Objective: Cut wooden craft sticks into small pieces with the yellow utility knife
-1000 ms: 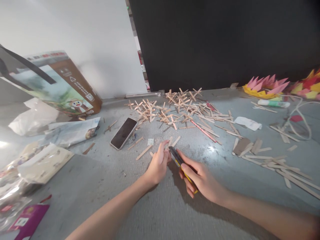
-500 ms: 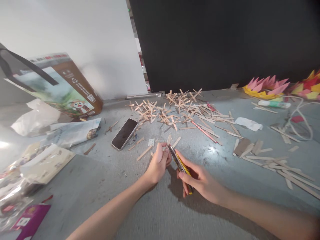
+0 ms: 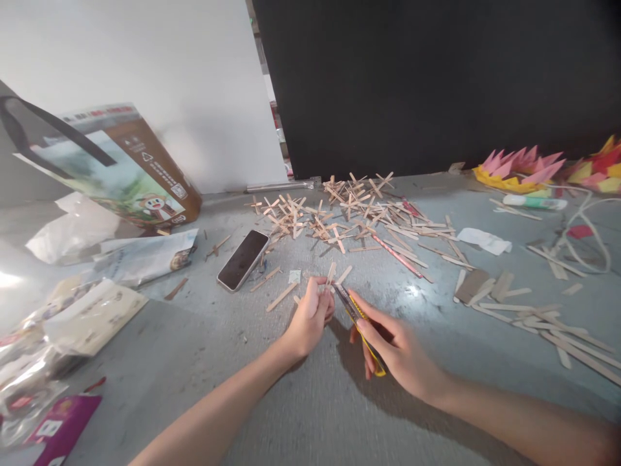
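Between its thumb and fingers, my left hand (image 3: 311,315) pinches a short wooden craft stick (image 3: 331,272) that points up and away from me. My right hand (image 3: 388,336) is wrapped round a yellow and black utility knife (image 3: 358,315), whose tip lies just right of my left fingers. Whether the blade is out I cannot tell. Another wooden stick (image 3: 344,275) rests on the table right behind the knife's tip. Beyond both hands spreads a pile of crossed wooden sticks (image 3: 334,217).
A phone (image 3: 243,260) lies left of the pile, near a printed carrier bag (image 3: 130,171) and plastic packets (image 3: 94,317). Loose sticks (image 3: 533,317) and a white paper scrap (image 3: 484,240) are on the right. A pink and yellow paper crown (image 3: 519,169) stands behind a glue stick (image 3: 533,202).
My right hand has drawn the knife slightly right, away from my left fingers. My left hand still pinches the stick and has hardly moved.
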Demonstrator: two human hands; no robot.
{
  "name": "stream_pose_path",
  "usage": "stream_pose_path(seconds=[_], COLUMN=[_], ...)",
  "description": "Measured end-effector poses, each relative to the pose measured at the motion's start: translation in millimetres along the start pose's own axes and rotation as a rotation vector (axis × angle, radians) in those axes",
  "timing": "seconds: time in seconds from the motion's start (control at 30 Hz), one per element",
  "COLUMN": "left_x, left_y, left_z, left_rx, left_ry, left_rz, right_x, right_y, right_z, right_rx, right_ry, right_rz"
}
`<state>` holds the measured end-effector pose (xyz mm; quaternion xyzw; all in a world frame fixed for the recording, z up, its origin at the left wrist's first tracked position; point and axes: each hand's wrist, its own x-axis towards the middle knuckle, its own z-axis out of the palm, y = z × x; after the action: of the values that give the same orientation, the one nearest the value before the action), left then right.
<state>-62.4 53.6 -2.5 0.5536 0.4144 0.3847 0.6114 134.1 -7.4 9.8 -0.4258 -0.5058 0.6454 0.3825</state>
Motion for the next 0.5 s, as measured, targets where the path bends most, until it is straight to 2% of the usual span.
stream_pose_path(seconds=[0.5], left_x=[0.2], left_y=[-6.2], left_z=[-3.4], left_rx=[0.057], left_ry=[-0.032], left_rz=[0.032], right_x=[0.2], right_y=[-1.9], right_z=[-2.9], right_rx=[-0.056], right_ry=[-0.019], right_rz=[0.044])
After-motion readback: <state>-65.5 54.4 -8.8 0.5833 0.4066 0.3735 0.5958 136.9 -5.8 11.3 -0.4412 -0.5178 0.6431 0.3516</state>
